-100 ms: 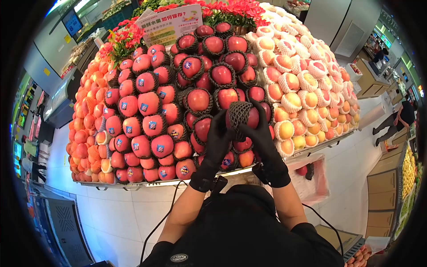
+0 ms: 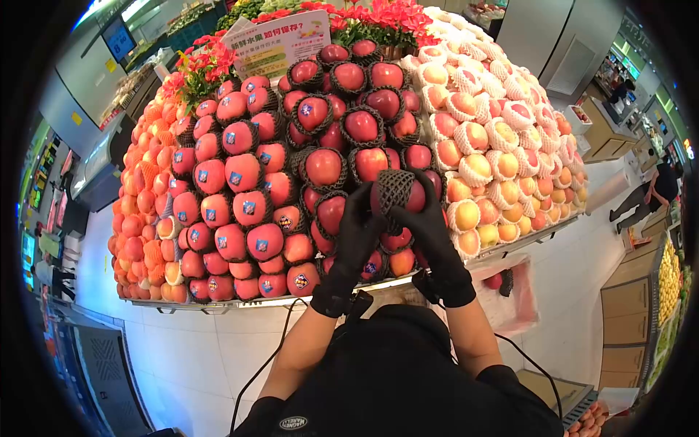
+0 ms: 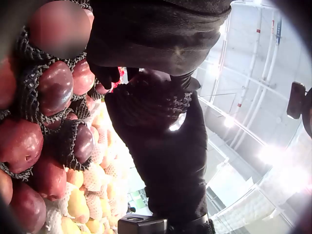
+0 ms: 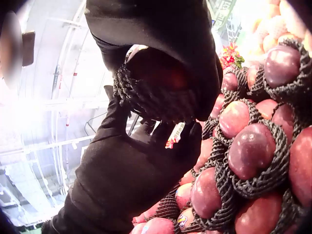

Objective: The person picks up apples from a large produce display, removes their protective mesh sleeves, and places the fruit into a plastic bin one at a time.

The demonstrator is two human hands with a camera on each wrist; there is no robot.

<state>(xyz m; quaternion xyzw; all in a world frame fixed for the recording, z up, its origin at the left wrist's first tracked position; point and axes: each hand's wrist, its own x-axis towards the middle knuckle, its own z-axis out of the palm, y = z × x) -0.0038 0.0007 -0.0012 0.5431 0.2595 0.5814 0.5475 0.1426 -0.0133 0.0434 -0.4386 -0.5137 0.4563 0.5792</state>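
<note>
Both hands, in black gloves, hold a dark red apple [image 2: 416, 197] up in front of the fruit display. A black foam net [image 2: 395, 189] covers part of the apple, with bare red skin showing beside it. My left hand [image 2: 358, 231] grips it from the left, and my right hand [image 2: 431, 227] curls round its right side, thumb near the net. From the left wrist, the netted apple [image 3: 156, 105] shows between the two gloves. In the right wrist view, the foam net [image 4: 146, 100] stretches over the apple's lower side, under the right hand [image 4: 151, 22].
Netted dark apples [image 2: 322, 167] and stickered red apples [image 2: 249, 207] are stacked ahead. Peach-like fruit in white nets [image 2: 502, 131] lies to the right, orange-red fruit [image 2: 135, 222] at left. A sign [image 2: 280, 44] stands behind. Below right, a pinkish crate [image 2: 520, 295] sits low.
</note>
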